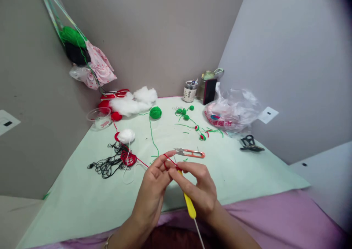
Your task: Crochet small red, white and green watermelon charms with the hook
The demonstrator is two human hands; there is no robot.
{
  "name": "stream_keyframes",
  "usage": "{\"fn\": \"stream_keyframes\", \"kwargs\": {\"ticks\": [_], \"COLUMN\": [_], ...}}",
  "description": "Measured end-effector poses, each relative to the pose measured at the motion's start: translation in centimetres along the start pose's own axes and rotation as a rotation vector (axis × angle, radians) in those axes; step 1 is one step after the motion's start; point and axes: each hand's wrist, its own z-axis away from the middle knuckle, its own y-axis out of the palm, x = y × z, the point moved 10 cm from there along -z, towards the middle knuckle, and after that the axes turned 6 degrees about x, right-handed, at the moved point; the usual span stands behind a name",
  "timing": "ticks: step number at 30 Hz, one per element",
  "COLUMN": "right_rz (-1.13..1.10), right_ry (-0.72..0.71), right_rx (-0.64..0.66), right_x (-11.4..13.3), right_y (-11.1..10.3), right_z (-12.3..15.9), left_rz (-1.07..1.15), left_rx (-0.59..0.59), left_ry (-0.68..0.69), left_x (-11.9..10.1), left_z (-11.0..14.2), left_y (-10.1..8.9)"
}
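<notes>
My right hand (202, 190) grips a crochet hook (190, 206) by its yellow handle, the thin rear shaft pointing down toward me. With curled fingers, my left hand (154, 185) holds red yarn (171, 159), which stretches from its raised index finger to the hook's tip. Both hands' fingertips almost meet there; the small red work between them is mostly hidden. From the left hand the strand runs back to a red yarn coil (128, 158). Orange-handled thread snips (190, 153) lie just beyond the fingers.
Left on the table are tangled black cord (106, 166), a white yarn ball (126, 136), stuffing (129, 105) and a plastic tub (99, 121). Behind sits a green yarn ball (155, 112). Green crocheted pieces (186, 117), a plastic bag (231, 111) and a black claw clip (250, 144) lie right.
</notes>
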Motion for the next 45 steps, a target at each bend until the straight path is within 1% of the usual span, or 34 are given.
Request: {"fn": "stream_keyframes", "kwargs": {"ticks": [2,3,4,7,9,10,14,17,20,21,23,25,26,27,29,34,38,40,42,43,44,45], "right_rz": [-0.088,-0.172,-0.276,-0.584,-0.699,-0.706,-0.588,-0.595,-0.556,-0.503,-0.343,-0.19,-0.163,-0.179,-0.302,-0.604,-0.846,-0.948,-0.992,-0.962,-0.884,-0.751], "right_ry": [0.056,0.13,0.209,0.426,0.494,0.495,0.453,0.458,0.424,0.397,0.289,0.154,0.124,0.145,0.269,0.493,0.7,0.763,0.768,0.74,0.686,0.607], "right_rx": [-0.071,-0.105,-0.097,-0.147,-0.171,-0.17,-0.144,-0.142,-0.121,-0.107,-0.068,-0.048,-0.058,-0.074,-0.114,-0.17,-0.235,-0.257,-0.237,-0.209,-0.177,-0.15], "right_x": [-0.8,-1.7,-2.6,-4.9,-5.5,-5.5,-4.9,-4.9,-4.7,-4.4,-3.3,-1.8,-1.4,-1.5,-2.8,-5.1,-7.2,-7.8,-7.7,-7.4,-6.9,-6.2], "right_y": [-0.5,-0.8,-0.6,-0.4,-0.1,0.1,0.4,0.5,0.4,0.4,0.5,0.6,0.5,0.3,-0.1,-0.5,0.5,1.0,1.4,1.5,1.3,0.9], "right_z": [0.2,0.3,0.3,0.4,0.4,0.2,-0.3,-0.4,-0.3,-0.2,0.1,0.4,0.6,0.7,0.8,0.8,2.2,2.5,2.2,1.9,1.4,1.0], "left_rz": [0.092,0.112,0.113,0.045,-0.014,-0.036,-0.074,-0.114,-0.134,-0.126,-0.084,0.0,0.05,0.095,0.145,0.105,0.059,0.024,-0.059,-0.118,-0.175,-0.212], "left_rx": [0.019,0.02,0.019,0.01,0.017,0.027,0.066,0.047,0.001,-0.014,-0.018,0.005,0.021,0.033,0.038,-0.01,-0.028,-0.031,-0.02,-0.016,-0.017,-0.02], "left_ry": [-0.08,-0.094,-0.093,-0.04,0.0,0.015,0.033,0.029,0.026,0.027,0.013,-0.043,-0.08,-0.112,-0.143,-0.108,-0.097,-0.089,-0.04,0.005,0.052,0.086], "left_x": [0.7,0.7,0.6,-0.3,-0.7,-0.7,-0.2,-0.1,-0.2,-0.3,-0.1,0.6,1.1,1.4,1.7,1.0,0.9,0.8,0.5,0.2,-0.1,-0.3], "left_z": [-0.3,-0.4,-0.4,-0.4,-0.2,-0.1,-0.1,-0.2,-0.3,-0.3,-0.3,-0.4,-0.4,-0.4,-0.4,-0.3,-0.3,-0.3,-0.3,-0.2,0.0,0.1], "left_y": [0.1,0.0,-0.1,-0.4,-0.1,0.2,0.9,0.5,-0.2,-0.4,-0.4,-0.1,0.1,0.2,0.3,-0.5,-0.8,-0.9,-0.8,-0.7,-0.6,-0.4]}}
